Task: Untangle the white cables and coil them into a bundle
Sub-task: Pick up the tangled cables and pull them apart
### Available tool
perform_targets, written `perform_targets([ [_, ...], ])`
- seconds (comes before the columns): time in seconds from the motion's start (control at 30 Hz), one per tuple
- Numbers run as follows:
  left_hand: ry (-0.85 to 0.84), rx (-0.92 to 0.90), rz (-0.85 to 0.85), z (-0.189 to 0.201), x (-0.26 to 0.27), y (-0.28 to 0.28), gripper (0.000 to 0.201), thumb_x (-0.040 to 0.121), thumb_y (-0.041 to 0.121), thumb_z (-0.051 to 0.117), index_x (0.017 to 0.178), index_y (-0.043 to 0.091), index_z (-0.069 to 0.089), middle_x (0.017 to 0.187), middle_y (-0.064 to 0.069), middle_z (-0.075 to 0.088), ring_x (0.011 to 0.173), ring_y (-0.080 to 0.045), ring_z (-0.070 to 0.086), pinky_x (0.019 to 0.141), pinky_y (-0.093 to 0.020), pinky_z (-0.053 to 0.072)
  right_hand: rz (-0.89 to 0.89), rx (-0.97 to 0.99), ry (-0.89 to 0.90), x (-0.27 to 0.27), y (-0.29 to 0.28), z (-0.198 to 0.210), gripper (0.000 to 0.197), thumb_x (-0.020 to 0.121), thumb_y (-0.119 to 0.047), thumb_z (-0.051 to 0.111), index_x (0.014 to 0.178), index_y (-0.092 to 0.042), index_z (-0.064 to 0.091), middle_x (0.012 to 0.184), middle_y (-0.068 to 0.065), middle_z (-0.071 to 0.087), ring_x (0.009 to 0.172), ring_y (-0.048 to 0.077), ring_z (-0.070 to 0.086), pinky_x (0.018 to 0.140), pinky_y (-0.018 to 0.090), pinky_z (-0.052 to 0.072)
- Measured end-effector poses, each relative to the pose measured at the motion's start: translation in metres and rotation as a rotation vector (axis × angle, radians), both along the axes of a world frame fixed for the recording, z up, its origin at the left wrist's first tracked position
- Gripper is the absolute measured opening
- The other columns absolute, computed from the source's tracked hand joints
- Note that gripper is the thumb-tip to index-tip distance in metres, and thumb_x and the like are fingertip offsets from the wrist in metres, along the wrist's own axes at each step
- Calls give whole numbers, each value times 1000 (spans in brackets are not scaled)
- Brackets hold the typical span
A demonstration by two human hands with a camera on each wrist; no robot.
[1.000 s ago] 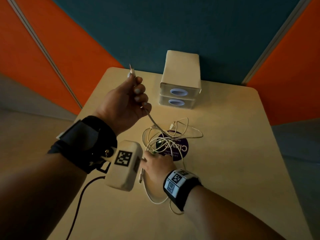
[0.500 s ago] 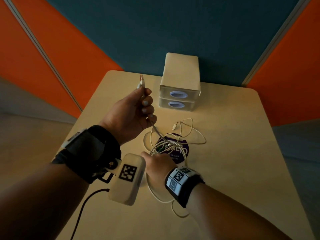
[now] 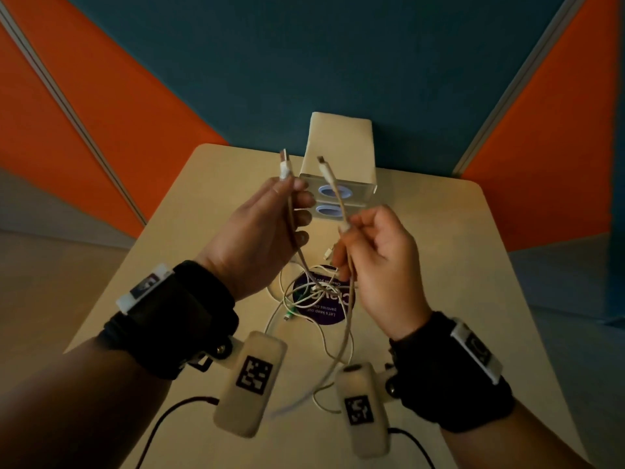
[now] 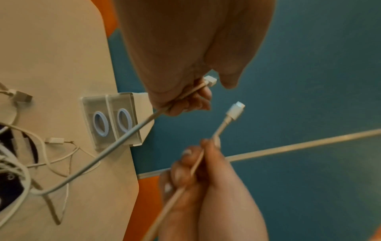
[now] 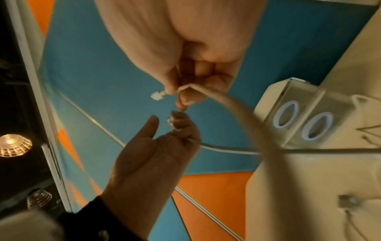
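Note:
My left hand (image 3: 287, 211) is raised above the table and grips one white cable (image 3: 293, 242) just below its USB plug (image 3: 284, 165), which points up. My right hand (image 3: 353, 228) is level with it and pinches a second cable end, its small plug (image 3: 323, 162) standing up in front of the box. Both cables run down into the white tangle (image 3: 311, 299) lying on the table. In the left wrist view the left hand (image 4: 185, 97) curls round its cable while the right hand (image 4: 203, 156) holds its plug (image 4: 236, 109) nearby. The right hand (image 5: 185, 88) also shows pinching its cable in the right wrist view.
A cream box with two ring-handled drawers (image 3: 338, 170) stands at the table's far edge, just behind the hands. A round purple sticker (image 3: 329, 309) lies under the tangle. The beige table (image 3: 456, 299) is backed by teal and orange wall panels. Dark wrist-camera leads trail near the front edge.
My right hand has risen from the tangle on the table with a cable end in it. The left hand has kept its cable and moved slightly toward the right hand.

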State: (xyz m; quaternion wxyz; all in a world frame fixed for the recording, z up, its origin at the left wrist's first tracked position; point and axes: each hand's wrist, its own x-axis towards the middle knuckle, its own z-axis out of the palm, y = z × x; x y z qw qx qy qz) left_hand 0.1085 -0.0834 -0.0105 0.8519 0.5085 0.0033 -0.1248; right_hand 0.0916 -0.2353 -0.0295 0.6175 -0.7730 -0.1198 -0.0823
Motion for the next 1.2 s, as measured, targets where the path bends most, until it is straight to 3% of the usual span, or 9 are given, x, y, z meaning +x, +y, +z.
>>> perform_targets([
  [0.37,31,144,112,0,-13,2,27,101,18,29,91,9,52,73,-7,51,55,-15,49,51,-29,44,102,-9,45,10,34,-6,16,88,-16,60,81,-2,57,69,16,68,60,28,66,56,40,58],
  [0.5,152,27,237,5,-12,24,23,100,14,27,89,17,47,62,1,47,54,-13,55,69,-39,56,101,27,128,25,38,-14,19,89,-16,57,79,0,59,67,13,66,57,16,64,54,20,51],
  [0.6,228,30,301,0,-13,27,24,101,22,25,90,20,47,58,5,35,43,-8,34,47,-23,41,143,43,189,30,50,-15,23,90,-18,57,79,2,59,62,14,63,49,13,58,47,16,45],
  [0.67,284,38,359,-6,-10,28,25,101,25,27,95,19,50,58,5,31,42,-6,25,40,-19,22,66,15,236,44,59,-30,29,91,-23,54,77,2,58,64,18,64,50,20,58,50,26,49],
  [0.77,346,-8,383,-9,-5,38,35,99,31,27,107,15,57,61,4,36,45,-6,23,40,-19,19,-43,-214,340,77,68,-69,31,86,-30,53,73,-2,59,71,19,68,65,33,64,69,44,56],
  [0.83,371,-57,363,-10,-3,47,43,96,37,23,112,13,56,66,2,41,49,-7,25,45,-21,21,16,-488,439,91,72,-92,29,84,-29,56,81,-1,64,83,19,70,84,36,66,79,37,54],
  [0.93,355,-101,325,-8,-1,57,44,95,37,22,115,11,52,64,2,42,50,-8,26,46,-22,23,120,-780,555,93,80,-116,44,83,-38,61,99,2,63,99,20,68,99,35,64,71,28,42],
  [1.03,317,-58,292,-8,-1,63,34,98,30,28,106,11,55,60,4,37,49,-7,26,43,-20,24,129,-912,599,88,88,-129,54,78,-46,65,108,-2,60,116,18,65,104,34,62,73,31,45],
  [1.2,296,91,264,-13,-1,69,34,101,36,28,80,18,47,56,5,30,45,-7,23,44,-21,19,119,-920,572,91,90,-145,35,89,-24,54,118,-2,55,126,18,60,114,32,58,87,33,48],
])
